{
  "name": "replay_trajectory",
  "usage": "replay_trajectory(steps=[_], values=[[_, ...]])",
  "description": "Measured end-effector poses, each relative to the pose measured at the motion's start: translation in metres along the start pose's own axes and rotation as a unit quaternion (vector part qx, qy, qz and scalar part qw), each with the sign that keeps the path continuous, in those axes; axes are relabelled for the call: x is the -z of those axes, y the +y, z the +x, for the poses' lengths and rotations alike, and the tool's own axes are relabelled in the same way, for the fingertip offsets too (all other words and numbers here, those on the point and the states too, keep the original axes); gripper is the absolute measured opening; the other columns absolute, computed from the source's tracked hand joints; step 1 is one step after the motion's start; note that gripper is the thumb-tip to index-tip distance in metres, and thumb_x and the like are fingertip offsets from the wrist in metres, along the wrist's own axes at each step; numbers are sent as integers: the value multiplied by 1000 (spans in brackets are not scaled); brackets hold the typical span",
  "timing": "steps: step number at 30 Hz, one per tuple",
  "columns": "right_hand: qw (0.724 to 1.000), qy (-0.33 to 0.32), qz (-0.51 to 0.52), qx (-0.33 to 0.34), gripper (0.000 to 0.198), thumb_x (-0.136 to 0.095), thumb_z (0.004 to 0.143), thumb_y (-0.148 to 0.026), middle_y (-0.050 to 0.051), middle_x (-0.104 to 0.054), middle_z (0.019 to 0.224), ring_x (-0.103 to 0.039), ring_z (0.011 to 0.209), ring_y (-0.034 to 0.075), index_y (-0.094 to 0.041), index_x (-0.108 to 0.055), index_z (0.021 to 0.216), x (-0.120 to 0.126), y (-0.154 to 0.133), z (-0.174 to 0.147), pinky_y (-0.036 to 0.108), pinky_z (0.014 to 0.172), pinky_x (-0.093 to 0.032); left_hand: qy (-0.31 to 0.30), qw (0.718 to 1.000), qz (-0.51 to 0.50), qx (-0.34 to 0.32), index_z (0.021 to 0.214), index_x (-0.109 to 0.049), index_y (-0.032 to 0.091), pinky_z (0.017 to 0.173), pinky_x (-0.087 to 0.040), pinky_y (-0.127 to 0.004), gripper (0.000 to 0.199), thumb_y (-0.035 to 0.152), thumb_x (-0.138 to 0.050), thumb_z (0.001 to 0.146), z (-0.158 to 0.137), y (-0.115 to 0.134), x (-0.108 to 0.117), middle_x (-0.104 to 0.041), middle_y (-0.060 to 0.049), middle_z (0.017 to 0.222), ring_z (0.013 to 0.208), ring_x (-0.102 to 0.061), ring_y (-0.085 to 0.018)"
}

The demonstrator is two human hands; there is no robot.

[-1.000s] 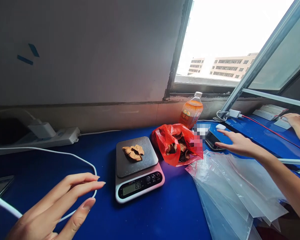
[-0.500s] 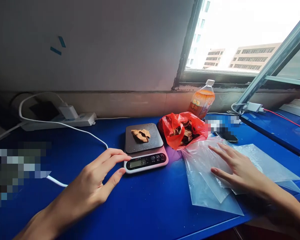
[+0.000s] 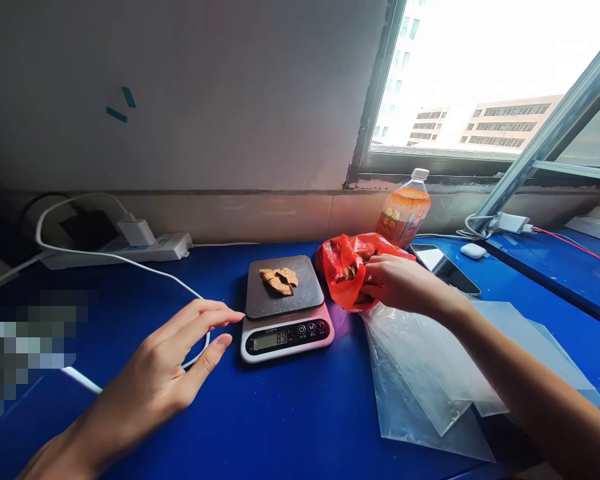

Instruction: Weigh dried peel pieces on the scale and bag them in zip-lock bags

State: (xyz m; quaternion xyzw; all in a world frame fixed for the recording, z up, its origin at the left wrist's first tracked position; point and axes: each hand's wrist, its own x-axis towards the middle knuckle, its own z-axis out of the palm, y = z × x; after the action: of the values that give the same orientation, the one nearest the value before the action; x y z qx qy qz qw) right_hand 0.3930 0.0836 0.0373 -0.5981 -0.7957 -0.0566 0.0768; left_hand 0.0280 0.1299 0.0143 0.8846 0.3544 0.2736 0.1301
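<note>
A kitchen scale (image 3: 285,347) with a dark weighing plate (image 3: 265,307) stands on the blue table; its display seems to read 8.9. Brown dried slices (image 3: 279,281) lie on the plate. My left hand (image 3: 180,360) is open beside the scale's left edge, thumb apart from the fingers, holding nothing. To the right of the scale sits a red plastic bag (image 3: 343,267) with more dried pieces inside. My right hand (image 3: 397,283) reaches into its mouth; the fingertips are hidden there, so I cannot see what they hold. Clear plastic bags (image 3: 415,380) lie under my right forearm.
Behind the red bag stands a bottle of orange drink (image 3: 405,210). A phone (image 3: 445,270) and a white earbud case (image 3: 474,251) lie to its right. A power strip (image 3: 165,248) with a white cable (image 3: 115,255) runs along the wall at the left.
My right hand has moved from over the clear bags, left and away from me, into the red bag. My left hand has drawn slightly left, off the scale's edge.
</note>
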Motion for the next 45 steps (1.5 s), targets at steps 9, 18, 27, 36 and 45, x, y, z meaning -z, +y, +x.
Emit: replay_trajectory(steps=[9,18,27,36,45], values=[[939,55,319,-114,29,-59,88,-44,5,-63,76,-54,70,15,-18,-62,76,-2,17,-14,26,61,-41,8,997,33,-70,111,-64,33,85,-49,-13,21,41,-52,96,1,-3,0,-64,4,112,98,-65,-11],[763,98,596,-231,40,-73,74,-54,6,-65,82,-57,66,15,-18,-60,85,-10,31,-15,28,60,-42,12,995,48,-82,109,-67,31,77,-53,-16,23,41,-52,96,-2,-5,3,-66,2,112,93,-69,-14],[969,181,140,-88,10,-51,88,-18,6,-69,88,-60,75,16,-19,-60,86,-16,5,-8,29,68,-43,24,937,59,-344,108,-65,19,85,-54,-24,26,10,-47,93,33,56,-7,-69,-6,104,94,-67,-16],[997,64,8,-49,12,-57,88,-17,7,-67,96,-59,85,18,-18,-69,88,-18,12,-10,28,72,-43,-38,888,211,-407,106,-65,21,110,-28,-50,20,12,-56,90,101,87,-46,-72,-4,113,130,-51,-26],[959,242,43,-137,15,-55,87,-25,6,-66,78,-57,66,15,-17,-62,77,-14,21,-13,27,61,-39,20,912,191,-363,102,-67,22,101,-33,-50,22,12,-49,93,87,71,-34,-71,-5,102,114,-60,-28]])
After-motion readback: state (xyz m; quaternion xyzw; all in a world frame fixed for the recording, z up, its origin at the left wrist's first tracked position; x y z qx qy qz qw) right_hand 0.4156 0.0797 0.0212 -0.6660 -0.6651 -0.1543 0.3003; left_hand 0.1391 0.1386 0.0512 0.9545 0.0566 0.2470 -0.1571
